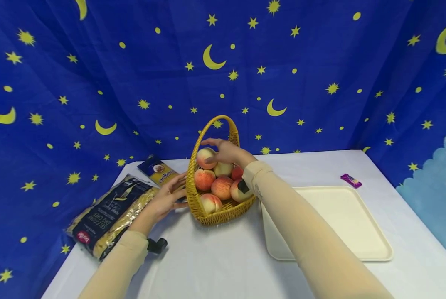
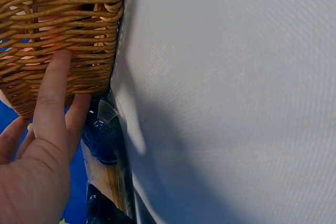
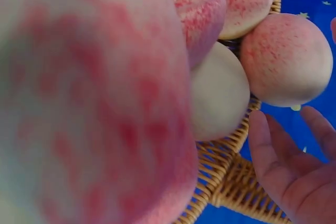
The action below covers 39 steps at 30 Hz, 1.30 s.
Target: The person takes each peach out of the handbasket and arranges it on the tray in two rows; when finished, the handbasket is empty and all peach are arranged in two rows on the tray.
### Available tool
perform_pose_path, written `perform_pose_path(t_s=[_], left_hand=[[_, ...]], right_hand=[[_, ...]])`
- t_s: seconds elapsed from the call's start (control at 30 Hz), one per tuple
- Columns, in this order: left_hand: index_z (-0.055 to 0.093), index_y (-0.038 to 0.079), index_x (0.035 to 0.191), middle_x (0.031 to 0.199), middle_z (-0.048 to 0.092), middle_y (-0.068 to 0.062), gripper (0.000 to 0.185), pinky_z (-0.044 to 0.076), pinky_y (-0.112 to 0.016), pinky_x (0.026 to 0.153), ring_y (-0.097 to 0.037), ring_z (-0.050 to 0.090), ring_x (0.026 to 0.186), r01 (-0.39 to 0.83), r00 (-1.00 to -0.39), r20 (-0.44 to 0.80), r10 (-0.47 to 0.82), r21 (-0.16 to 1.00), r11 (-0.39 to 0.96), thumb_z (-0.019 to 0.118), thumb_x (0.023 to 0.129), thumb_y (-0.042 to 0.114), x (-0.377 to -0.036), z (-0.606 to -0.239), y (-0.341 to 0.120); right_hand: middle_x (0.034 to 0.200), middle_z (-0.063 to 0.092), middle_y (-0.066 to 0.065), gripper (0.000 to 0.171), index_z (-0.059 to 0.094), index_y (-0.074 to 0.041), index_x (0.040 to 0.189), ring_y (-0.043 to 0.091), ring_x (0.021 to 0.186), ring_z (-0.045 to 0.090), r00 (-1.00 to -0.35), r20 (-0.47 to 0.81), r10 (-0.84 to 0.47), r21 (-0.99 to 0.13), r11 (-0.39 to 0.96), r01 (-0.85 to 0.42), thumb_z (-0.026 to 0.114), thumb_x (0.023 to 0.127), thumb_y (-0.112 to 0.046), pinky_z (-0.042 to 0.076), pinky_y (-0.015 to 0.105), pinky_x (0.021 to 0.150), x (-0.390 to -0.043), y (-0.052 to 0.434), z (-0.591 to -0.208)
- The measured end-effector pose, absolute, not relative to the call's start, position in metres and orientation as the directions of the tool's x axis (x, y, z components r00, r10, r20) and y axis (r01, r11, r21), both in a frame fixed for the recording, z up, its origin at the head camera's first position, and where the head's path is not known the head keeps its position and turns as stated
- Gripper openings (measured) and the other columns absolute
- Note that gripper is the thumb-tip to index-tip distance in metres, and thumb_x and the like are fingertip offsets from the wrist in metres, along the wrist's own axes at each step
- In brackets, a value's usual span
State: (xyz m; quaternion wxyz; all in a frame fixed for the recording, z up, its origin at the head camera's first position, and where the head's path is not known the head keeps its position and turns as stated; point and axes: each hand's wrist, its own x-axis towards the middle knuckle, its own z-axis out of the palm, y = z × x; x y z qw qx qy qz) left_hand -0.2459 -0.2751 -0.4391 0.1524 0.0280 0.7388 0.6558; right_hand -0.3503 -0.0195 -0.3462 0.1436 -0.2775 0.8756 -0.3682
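Two hands at the basket (image 1: 223,211). Right hand (image 1: 226,151) reaches in over the rim, fingers loosely spread beside the top peach (image 1: 205,158); head view suggests fingertips touching it, but right-wrist view shows the palm (image 3: 294,171) open with a gap to the nearest peach (image 3: 286,59), so no grasp. Left hand (image 1: 166,199) lies flat against the basket's left wall, fingers straight; left-wrist view shows a finger (image 2: 52,93) pressed on the wicker (image 2: 63,3). Basket stands on the white table (image 1: 215,261), centre, handle (image 1: 211,124) upright, right forearm passing just right of it. Several peaches piled inside, top one at the back left under the handle. Pasta bag (image 1: 110,216) lies left of the basket, under and beside the left hand; a smaller packet (image 1: 157,170) sits behind it near the table's back edge. Cream tray (image 1: 342,220) lies right of the basket, touching or nearly so. Small purple wrapper (image 1: 351,180) sits behind the tray, apart. Blue star-and-moon cloth (image 1: 133,62) hangs behind.
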Motion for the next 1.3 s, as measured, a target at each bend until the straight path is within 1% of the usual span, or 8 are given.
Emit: perform_pose_path(t_s=[0.23, 0.43, 0.53, 0.73, 0.9, 1.03, 1.17, 1.3], left_hand=[[0.024, 0.020, 0.173, 0.179, 0.023, -0.014, 0.072, 0.060, -0.052, 0.107, -0.044, 0.036, 0.158, -0.153, -0.951, -0.180, 0.253, 0.981, 0.123, 0.059, 0.110, 0.011, -0.246, -0.439, -0.276], [0.023, 0.020, 0.173, 0.179, 0.023, -0.014, 0.072, 0.061, -0.051, 0.107, -0.044, 0.036, 0.158, -0.140, -0.951, -0.168, 0.259, 0.983, 0.121, 0.059, 0.111, 0.013, -0.246, -0.439, -0.277], [0.023, 0.020, 0.173, 0.179, 0.024, -0.014, 0.072, 0.061, -0.051, 0.106, -0.043, 0.036, 0.158, -0.142, -0.952, -0.168, 0.258, 0.983, 0.118, 0.059, 0.111, 0.012, -0.246, -0.439, -0.277], [0.025, 0.023, 0.173, 0.178, 0.026, -0.012, 0.072, 0.061, -0.052, 0.106, -0.042, 0.038, 0.157, -0.152, -0.952, -0.179, 0.247, 0.980, 0.124, 0.060, 0.110, 0.013, -0.246, -0.441, -0.276], [0.025, 0.023, 0.173, 0.178, 0.026, -0.013, 0.072, 0.061, -0.053, 0.106, -0.042, 0.037, 0.157, -0.151, -0.953, -0.177, 0.246, 0.981, 0.121, 0.061, 0.110, 0.014, -0.248, -0.443, -0.276], [0.026, 0.023, 0.172, 0.178, 0.026, -0.012, 0.072, 0.061, -0.053, 0.106, -0.042, 0.038, 0.157, -0.151, -0.953, -0.176, 0.247, 0.981, 0.120, 0.060, 0.110, 0.013, -0.248, -0.442, -0.276], [0.026, 0.023, 0.172, 0.178, 0.026, -0.012, 0.071, 0.060, -0.054, 0.107, -0.041, 0.038, 0.157, -0.147, -0.953, -0.175, 0.248, 0.981, 0.126, 0.060, 0.111, 0.013, -0.248, -0.441, -0.274], [0.024, 0.022, 0.173, 0.179, 0.024, -0.012, 0.072, 0.059, -0.054, 0.108, -0.041, 0.035, 0.159, -0.146, -0.953, -0.176, 0.248, 0.980, 0.132, 0.059, 0.111, 0.013, -0.246, -0.441, -0.274]], right_hand=[[0.175, 0.033, 0.010, 0.070, 0.046, -0.026, 0.164, 0.034, 0.149, 0.049, -0.807, -0.077, -0.585, -0.727, 0.587, -0.356, 0.077, 0.101, -0.019, 0.049, 0.051, 0.118, -0.356, -0.023, -0.354], [0.175, 0.033, 0.010, 0.068, 0.048, -0.030, 0.162, 0.034, 0.148, 0.048, -0.805, -0.098, -0.585, -0.692, 0.621, -0.368, 0.077, 0.101, -0.022, 0.051, 0.051, 0.115, -0.359, -0.026, -0.355], [0.173, 0.036, 0.009, 0.064, 0.050, -0.030, 0.160, 0.033, 0.146, 0.050, -0.805, -0.103, -0.585, -0.682, 0.630, -0.370, 0.077, 0.102, -0.022, 0.052, 0.051, 0.114, -0.359, -0.028, -0.354], [0.162, 0.048, 0.012, 0.059, 0.052, -0.023, 0.153, 0.033, 0.136, 0.056, -0.795, -0.102, -0.598, -0.679, 0.626, -0.383, 0.078, 0.101, -0.019, 0.054, 0.047, 0.109, -0.359, -0.032, -0.353], [0.157, 0.052, 0.013, 0.056, 0.054, -0.022, 0.148, 0.033, 0.134, 0.057, -0.792, -0.093, -0.604, -0.663, 0.631, -0.403, 0.079, 0.099, -0.017, 0.055, 0.046, 0.107, -0.359, -0.032, -0.351], [0.155, 0.053, 0.012, 0.055, 0.055, -0.023, 0.147, 0.031, 0.132, 0.057, -0.789, -0.086, -0.609, -0.659, 0.629, -0.413, 0.080, 0.099, -0.018, 0.054, 0.046, 0.107, -0.359, -0.029, -0.349], [0.151, 0.057, 0.010, 0.058, 0.055, -0.022, 0.149, 0.030, 0.128, 0.059, -0.786, -0.075, -0.613, -0.684, 0.606, -0.407, 0.081, 0.097, -0.016, 0.055, 0.045, 0.106, -0.357, -0.024, -0.345], [0.149, 0.059, 0.009, 0.058, 0.056, -0.023, 0.149, 0.028, 0.125, 0.061, -0.784, -0.079, -0.616, -0.705, 0.591, -0.393, 0.082, 0.097, -0.017, 0.055, 0.044, 0.106, -0.353, -0.017, -0.340]])
